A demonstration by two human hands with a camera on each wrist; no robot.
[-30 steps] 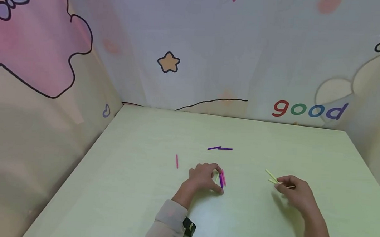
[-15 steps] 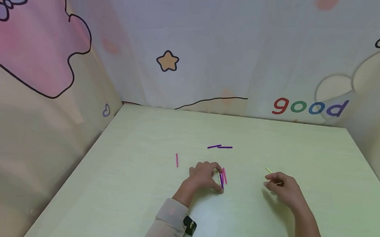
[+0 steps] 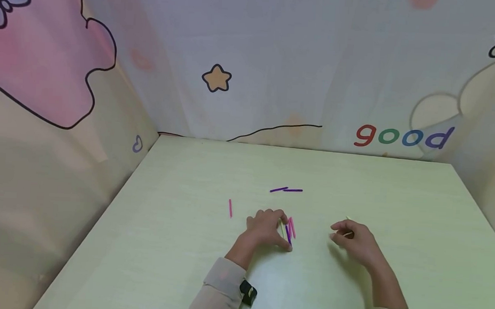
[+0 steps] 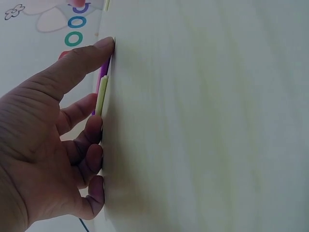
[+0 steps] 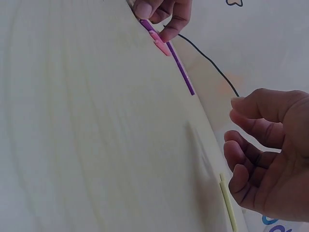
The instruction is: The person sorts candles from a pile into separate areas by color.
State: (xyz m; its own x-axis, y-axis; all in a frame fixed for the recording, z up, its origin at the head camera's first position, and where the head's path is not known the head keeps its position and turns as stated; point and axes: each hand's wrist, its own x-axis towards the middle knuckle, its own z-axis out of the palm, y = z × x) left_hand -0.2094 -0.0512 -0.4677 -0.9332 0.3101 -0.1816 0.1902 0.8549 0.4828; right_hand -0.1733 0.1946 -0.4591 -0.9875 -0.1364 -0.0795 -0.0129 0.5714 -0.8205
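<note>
My left hand (image 3: 264, 227) spans a purple stick (image 3: 288, 235), thumb at its near end and index finger at its far end. Inside the arch of that hand lies a yellow-green stick (image 3: 282, 229), which shows larger as a yellow-green stick (image 4: 101, 95) in the left wrist view. Pink sticks (image 3: 292, 228) lie just right of the purple one. My right hand (image 3: 354, 241) hovers over the table, fingers loosely bent, thumb and index tips close together with nothing visible between them. Beneath it, yellow sticks (image 5: 228, 207) lie on the table, mostly hidden in the head view.
Two purple sticks (image 3: 292, 190) lie farther back, ends overlapping. A single pink stick (image 3: 230, 208) is to the left of my left hand. The pale green table (image 3: 175, 244) ends at a printed backdrop (image 3: 268, 81) behind and at the sides.
My right hand has moved left, passing over the yellow sticks so that only a tip shows behind it. My left hand stays almost in place at the purple stick.
</note>
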